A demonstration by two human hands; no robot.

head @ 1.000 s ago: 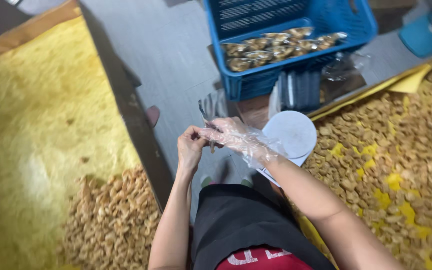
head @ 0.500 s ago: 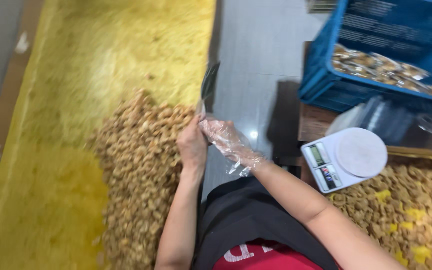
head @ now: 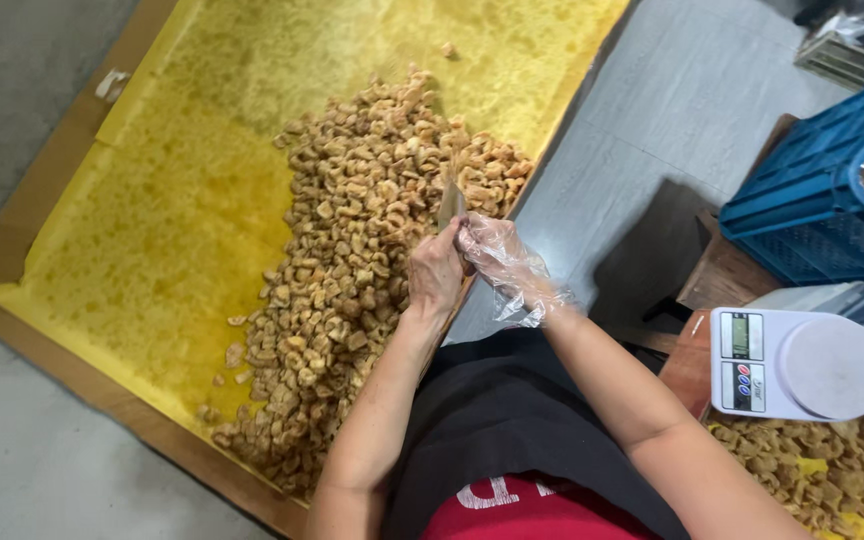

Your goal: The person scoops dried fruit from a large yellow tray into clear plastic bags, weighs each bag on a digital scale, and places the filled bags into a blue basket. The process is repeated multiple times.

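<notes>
Holding what seems a thin clear bag between the bare left hand and plastic-gloved right hand, both pinched shut on it, a worker opens it over the heap of fried snacks, filling likely next.

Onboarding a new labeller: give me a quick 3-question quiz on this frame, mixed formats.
1. True or false: the right hand wears a clear plastic glove.
2. Multiple choice: the pile of fried snack pieces lies on
A. a blue crate
B. a yellow-lined tray
C. the white scale
3. Fill in: the left hand is bare and pinches a thin clear ____ together with the right hand, over the pile's edge.

Key:
1. True.
2. B, the yellow-lined tray; the white scale and blue crate stand off to the right.
3. Bag, the clear bag.
</notes>
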